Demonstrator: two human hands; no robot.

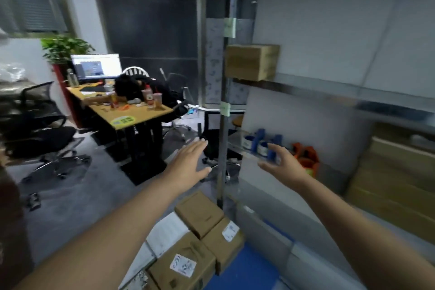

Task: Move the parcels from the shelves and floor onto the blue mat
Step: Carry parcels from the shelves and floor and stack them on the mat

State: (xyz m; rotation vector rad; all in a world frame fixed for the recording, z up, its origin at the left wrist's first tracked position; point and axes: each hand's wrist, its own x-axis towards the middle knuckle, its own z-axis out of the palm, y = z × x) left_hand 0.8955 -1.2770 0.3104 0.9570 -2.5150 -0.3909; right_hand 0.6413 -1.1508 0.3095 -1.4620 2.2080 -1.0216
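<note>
An office storeroom: a desk (pixel 131 110) with monitor (pixel 96 66), swivel chairs (pixel 40 139), metal shelving (pixel 329 92) holding cardboard boxes (pixel 251 61).

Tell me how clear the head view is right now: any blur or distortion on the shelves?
Head view: heavy motion blur smears the shelf unit on the right; the cardboard box on it is soft-edged. Both hands, left hand and right hand, are slightly blurred. Wide-angle bending tilts the uprights. The parcels below read sharper.

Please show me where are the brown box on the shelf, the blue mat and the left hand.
brown box (pixel 251 62): head view, front face.
blue mat (pixel 247 271): head view, bare part.
left hand (pixel 190 165): head view, back of hand.
</note>
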